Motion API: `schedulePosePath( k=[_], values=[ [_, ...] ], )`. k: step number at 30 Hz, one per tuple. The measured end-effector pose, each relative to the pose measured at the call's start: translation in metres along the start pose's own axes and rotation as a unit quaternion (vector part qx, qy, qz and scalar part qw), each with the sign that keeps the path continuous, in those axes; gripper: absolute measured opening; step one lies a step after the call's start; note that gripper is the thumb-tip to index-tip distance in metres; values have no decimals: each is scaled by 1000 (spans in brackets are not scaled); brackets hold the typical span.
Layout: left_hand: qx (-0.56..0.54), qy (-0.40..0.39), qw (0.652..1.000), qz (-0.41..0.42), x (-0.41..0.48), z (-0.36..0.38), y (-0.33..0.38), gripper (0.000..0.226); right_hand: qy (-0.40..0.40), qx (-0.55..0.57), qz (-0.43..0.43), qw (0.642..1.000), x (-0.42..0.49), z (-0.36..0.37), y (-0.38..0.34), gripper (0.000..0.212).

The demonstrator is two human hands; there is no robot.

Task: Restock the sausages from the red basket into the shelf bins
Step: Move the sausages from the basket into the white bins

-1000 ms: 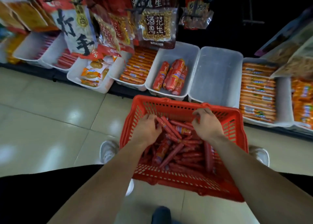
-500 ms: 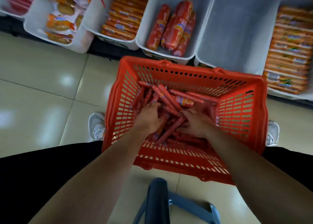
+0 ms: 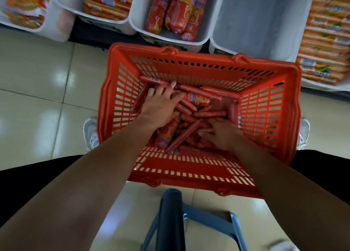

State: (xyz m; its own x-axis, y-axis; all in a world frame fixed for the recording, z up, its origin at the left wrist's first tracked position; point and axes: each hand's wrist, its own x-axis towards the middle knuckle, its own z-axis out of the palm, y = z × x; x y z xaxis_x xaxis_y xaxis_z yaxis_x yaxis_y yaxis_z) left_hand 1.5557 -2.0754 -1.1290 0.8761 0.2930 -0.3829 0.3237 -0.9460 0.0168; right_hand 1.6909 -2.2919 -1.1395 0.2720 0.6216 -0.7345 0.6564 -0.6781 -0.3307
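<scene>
Both forearms reach down into the basket (image 3: 269,118). The left hand (image 3: 161,106) lies flat, fingers spread over the sausages (image 3: 189,121); the right hand (image 3: 221,135), nearer the body, digs among them, its grip hidden.

Red slotted basket (image 3: 265,106), red sausages (image 3: 191,135), white bins (image 3: 263,23), orange packs (image 3: 327,34), cream tiled floor (image 3: 37,99)

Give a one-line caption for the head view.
Both hands dig through sausages in the basket.

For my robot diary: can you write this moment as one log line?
stage: gathering | left hand: on sausages | right hand: on sausages | red basket: floor
</scene>
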Motion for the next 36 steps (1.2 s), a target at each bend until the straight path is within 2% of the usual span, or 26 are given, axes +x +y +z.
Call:
schedulePosePath(
  k=[4,8,10,11,13,16,21,24,27,29,33,36],
  values=[
    [30,9,999,-13,-3,-1,3,59,-11,-6,-12,1000,-4,-7,5,70],
    [8,14,1000,-9,2,-1,11,47,-7,-85,57,995,-13,-13,14,56],
    [-3,0,1000,-19,2,-1,14,42,8,-101,55,993,-14,-14,9,55],
    [-8,-16,999,-27,2,-2,14,43,15,-98,39,994,-13,-14,6,57],
    [-36,-81,995,-40,0,-1,13,45,2,-41,6,999,-9,-15,-2,74],
    [-210,-193,952,-116,-13,-6,10,46,-45,-19,8,999,-2,-13,-13,87],
    [-317,-168,917,-175,-44,-9,25,50,-49,-5,0,999,-2,-13,-7,74],
    [-315,-137,924,-170,-42,-10,41,53,-107,4,3,994,-12,-12,15,88],
    [-314,-144,926,-155,-36,-11,57,65,-119,-45,-11,992,-20,-9,25,107],
    [-313,-163,925,-143,-33,-8,65,68,-110,-65,-25,992,-20,-6,24,112],
    [-318,-210,915,-130,-32,-1,66,69,-16,-116,-55,992,-13,3,20,83],
    [-370,-226,891,-132,-29,0,60,68,10,-84,-39,996,-9,1,16,79]
  ],
)
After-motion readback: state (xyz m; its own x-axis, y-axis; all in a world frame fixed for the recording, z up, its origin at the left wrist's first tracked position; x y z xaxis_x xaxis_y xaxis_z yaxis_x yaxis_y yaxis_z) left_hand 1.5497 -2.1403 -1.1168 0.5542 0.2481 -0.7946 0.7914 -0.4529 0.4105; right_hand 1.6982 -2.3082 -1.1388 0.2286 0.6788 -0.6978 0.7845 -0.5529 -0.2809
